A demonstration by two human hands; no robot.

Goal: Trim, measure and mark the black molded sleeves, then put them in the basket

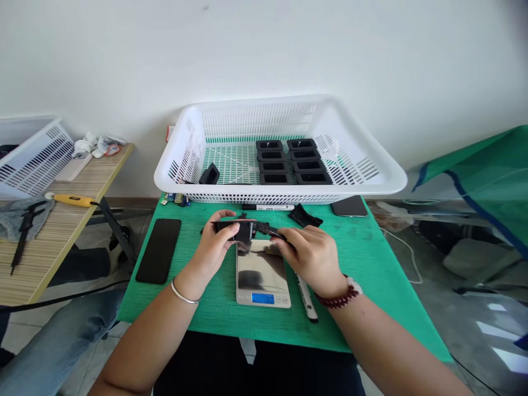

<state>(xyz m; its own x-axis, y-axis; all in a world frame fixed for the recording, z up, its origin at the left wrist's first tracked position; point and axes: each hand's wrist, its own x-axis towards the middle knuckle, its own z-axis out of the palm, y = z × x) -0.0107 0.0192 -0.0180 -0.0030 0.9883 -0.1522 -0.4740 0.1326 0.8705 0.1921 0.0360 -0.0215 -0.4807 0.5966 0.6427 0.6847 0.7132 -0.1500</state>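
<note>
My left hand [208, 247] is closed around a black hollow rectangular piece [244, 231], held up above the far end of a kitchen scale [243, 297]. In my right hand [315, 256] is a slim dark tool [267, 228], pinched with its tip against or close to the piece's right side. The tool's exact kind and whether it touches are hard to tell. The scale has a shiny plate and a lit blue display. A white marker [306, 297] lies under my right wrist. Behind my hands lies a curved black scrap [304, 216].
A white plastic basket [280, 190] holds several black rectangular frames [275, 179] and one tilted piece [209, 175]. A phone [159, 250] lies left, another dark device [348, 206] right. Another marker [272, 207] lies before the basket. A side table [82, 220] holds a black caliper [25, 231].
</note>
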